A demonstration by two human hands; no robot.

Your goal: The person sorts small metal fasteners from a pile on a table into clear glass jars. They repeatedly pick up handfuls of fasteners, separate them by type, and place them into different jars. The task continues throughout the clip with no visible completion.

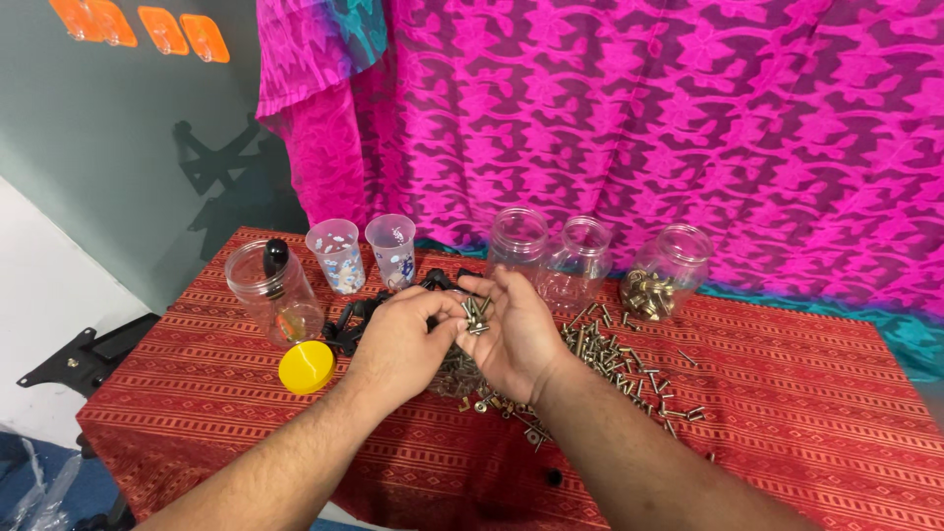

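Your right hand (516,334) is turned palm up above the near middle of the tabletop (787,433), with the fingers spread open, and a few small screws (476,315) lie across its fingers. Your left hand (398,344) is just beside it; its grip is nearly closed, with thumb and fingertips pinched together and touching those screws. Under both hands, a pile of loose screws (619,369) spreads to the right over the red cloth. To the left lies a yellow lid (306,367), and behind it stands a clear jar (273,291). Farther away stand two plastic cups (364,253) and three more jars (590,258); the right one holds brass-coloured parts.
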